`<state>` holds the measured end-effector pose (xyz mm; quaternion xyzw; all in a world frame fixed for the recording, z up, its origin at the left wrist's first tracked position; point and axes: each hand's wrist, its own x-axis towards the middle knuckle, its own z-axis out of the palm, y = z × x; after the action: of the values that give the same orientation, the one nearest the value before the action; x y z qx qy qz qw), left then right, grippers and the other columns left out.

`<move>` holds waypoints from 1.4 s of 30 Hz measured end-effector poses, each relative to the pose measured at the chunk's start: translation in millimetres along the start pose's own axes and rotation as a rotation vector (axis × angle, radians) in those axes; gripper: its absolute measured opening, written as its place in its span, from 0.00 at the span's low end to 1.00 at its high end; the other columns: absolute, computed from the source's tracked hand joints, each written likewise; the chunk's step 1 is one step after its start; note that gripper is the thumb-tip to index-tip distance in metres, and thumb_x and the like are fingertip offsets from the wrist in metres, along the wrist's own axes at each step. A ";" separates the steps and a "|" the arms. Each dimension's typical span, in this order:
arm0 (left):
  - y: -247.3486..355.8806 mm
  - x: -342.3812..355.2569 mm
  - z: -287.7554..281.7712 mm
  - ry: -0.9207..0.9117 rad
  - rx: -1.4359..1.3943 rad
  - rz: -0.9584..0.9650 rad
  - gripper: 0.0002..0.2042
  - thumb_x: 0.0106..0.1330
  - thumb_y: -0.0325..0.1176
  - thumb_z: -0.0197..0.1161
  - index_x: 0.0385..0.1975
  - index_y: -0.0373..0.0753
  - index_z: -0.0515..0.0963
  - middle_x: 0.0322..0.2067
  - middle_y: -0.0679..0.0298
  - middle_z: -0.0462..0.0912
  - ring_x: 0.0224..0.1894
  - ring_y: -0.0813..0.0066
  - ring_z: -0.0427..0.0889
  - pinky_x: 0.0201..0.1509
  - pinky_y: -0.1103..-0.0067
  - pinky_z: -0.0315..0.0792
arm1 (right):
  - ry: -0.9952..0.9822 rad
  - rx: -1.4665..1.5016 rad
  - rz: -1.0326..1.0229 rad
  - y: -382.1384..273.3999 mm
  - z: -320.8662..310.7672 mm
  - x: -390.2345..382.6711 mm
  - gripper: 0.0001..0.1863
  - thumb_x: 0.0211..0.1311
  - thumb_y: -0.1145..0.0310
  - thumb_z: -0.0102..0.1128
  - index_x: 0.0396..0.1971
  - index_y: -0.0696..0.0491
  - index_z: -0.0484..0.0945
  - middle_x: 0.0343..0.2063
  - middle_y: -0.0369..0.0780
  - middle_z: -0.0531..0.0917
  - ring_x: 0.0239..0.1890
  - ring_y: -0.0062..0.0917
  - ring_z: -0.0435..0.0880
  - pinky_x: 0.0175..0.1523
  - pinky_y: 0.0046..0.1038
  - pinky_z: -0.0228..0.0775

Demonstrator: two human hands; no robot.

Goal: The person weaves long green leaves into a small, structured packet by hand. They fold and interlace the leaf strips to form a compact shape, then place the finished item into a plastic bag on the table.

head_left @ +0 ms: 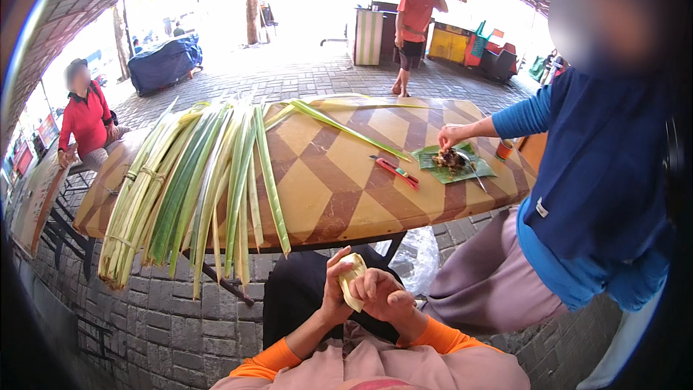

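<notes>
Above my lap, a pale yellow folded palm leaf piece (352, 282) is held between my two hands. My left hand (333, 295) is closed round its left side, fingers pointing up. On the other side, my right hand (384, 299) has its fingers curled in against the leaf; its exact grip is partly hidden. Long palm leaves (189, 188), green to pale yellow, lie across the left part of the table (328, 198), some tied in bundles, with ends overhanging the near edge. A red cutter knife (397, 172) rests on the table, right of the middle.
At the right stands a person in blue (606, 166), one hand at dark food (450, 161) on a green leaf (476, 166) with a spoon. A cup (504, 149) is beside it. Clear plastic (417, 260) lies under the table edge. Two other people are farther off.
</notes>
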<state>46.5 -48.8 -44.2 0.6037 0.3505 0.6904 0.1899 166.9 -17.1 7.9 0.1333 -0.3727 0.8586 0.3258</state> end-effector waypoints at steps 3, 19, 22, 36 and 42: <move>-7.5 2.8 -1.6 0.073 -0.014 -0.045 0.36 0.46 0.28 0.73 0.54 0.47 0.57 0.60 0.49 0.56 0.61 0.56 0.61 0.59 0.66 0.63 | 0.080 -0.102 0.019 -6.5 3.1 2.4 0.15 0.47 0.65 0.63 0.30 0.56 0.68 0.28 0.38 0.69 0.33 0.22 0.66 0.41 0.22 0.56; 10.2 28.7 -13.3 0.283 -0.429 -0.205 0.31 0.57 0.25 0.64 0.55 0.50 0.53 0.62 0.58 0.49 0.48 0.54 0.77 0.48 0.66 0.77 | 0.331 -1.554 0.002 -1.5 -15.8 22.6 0.10 0.54 0.76 0.59 0.29 0.57 0.65 0.23 0.45 0.73 0.25 0.40 0.76 0.28 0.33 0.68; 11.5 31.3 -12.6 0.270 -0.402 -0.190 0.31 0.57 0.24 0.64 0.55 0.50 0.53 0.62 0.58 0.49 0.49 0.55 0.76 0.48 0.67 0.77 | 0.296 -1.652 -0.028 -2.3 -16.2 23.9 0.08 0.54 0.77 0.58 0.29 0.57 0.67 0.24 0.44 0.73 0.26 0.40 0.76 0.28 0.35 0.68; 10.3 29.8 -13.3 0.323 -0.527 -0.274 0.31 0.56 0.25 0.66 0.55 0.50 0.54 0.63 0.62 0.49 0.51 0.55 0.75 0.50 0.68 0.76 | 0.167 -1.668 0.005 3.9 -28.2 21.7 0.03 0.56 0.77 0.54 0.30 0.58 0.72 0.25 0.45 0.74 0.28 0.41 0.76 0.31 0.34 0.69; 14.6 34.1 -23.3 0.394 -0.541 -0.246 0.32 0.54 0.23 0.66 0.56 0.51 0.56 0.63 0.61 0.52 0.48 0.52 0.77 0.44 0.69 0.78 | 0.166 -1.680 0.086 12.7 -39.3 13.9 0.03 0.54 0.76 0.56 0.25 0.59 0.72 0.25 0.46 0.74 0.29 0.42 0.76 0.32 0.35 0.69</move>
<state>19.5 -41.4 -10.5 0.3400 0.2548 0.8334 0.3534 148.6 11.4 -19.6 -0.2310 -0.8668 0.3151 0.3099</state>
